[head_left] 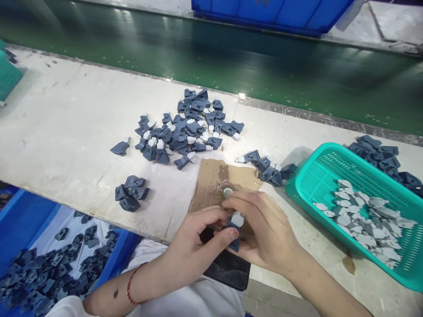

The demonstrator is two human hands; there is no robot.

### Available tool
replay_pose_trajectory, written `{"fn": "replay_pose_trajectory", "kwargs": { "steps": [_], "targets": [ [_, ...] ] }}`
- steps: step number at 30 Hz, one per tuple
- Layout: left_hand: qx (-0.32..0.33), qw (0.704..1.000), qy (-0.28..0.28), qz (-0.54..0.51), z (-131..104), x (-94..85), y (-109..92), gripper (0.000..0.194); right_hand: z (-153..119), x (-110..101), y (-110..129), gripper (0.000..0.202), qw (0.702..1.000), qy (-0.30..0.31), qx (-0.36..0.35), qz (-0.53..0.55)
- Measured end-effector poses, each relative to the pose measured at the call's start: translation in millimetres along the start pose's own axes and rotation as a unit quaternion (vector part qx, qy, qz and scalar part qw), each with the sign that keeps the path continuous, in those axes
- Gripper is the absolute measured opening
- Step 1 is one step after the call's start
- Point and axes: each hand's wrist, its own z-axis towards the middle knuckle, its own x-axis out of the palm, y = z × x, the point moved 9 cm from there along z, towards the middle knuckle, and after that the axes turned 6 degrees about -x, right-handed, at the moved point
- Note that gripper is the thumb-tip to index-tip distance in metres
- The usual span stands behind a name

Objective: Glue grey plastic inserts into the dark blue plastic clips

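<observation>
Dark blue part (235, 233) pinched between left hand (194, 246) and right hand (264, 233).

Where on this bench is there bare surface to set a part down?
The widest bare patch of the white bench lies left of the big pile of dark blue parts, short of the green belt. It is crowded between the cardboard scrap, both hands and the teal basket.
</observation>
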Motion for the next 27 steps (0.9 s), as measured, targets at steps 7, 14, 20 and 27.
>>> {"fn": "replay_pose_trajectory", "kwargs": {
  "steps": [7,14,20,27],
  "targets": [
    [0.088,0.947,-0.296,0.092,-18.8,-110.1,-20.8,0.021,-14.6,-77.9,-46.4,0.011,0.971,-0.102,0.128,-0.175],
    [0.099,0.784,-0.540,0.290,-46.1,-230.2,-43.2,0.048,-127.1,-113.4,-156.3,0.042,0.792,0.161,0.561,-0.180],
    [0.022,0.786,-0.464,0.407,-31.3,-235.6,-26.0,0.048,-140.0,-95.1,-160.8,0.054,0.752,0.238,0.608,-0.092],
    [0.041,0.825,-0.370,0.425,-27.1,-221.9,-12.7,0.038,-136.6,-88.8,-154.1,0.065,0.763,0.273,0.582,-0.067]
  ]
}}
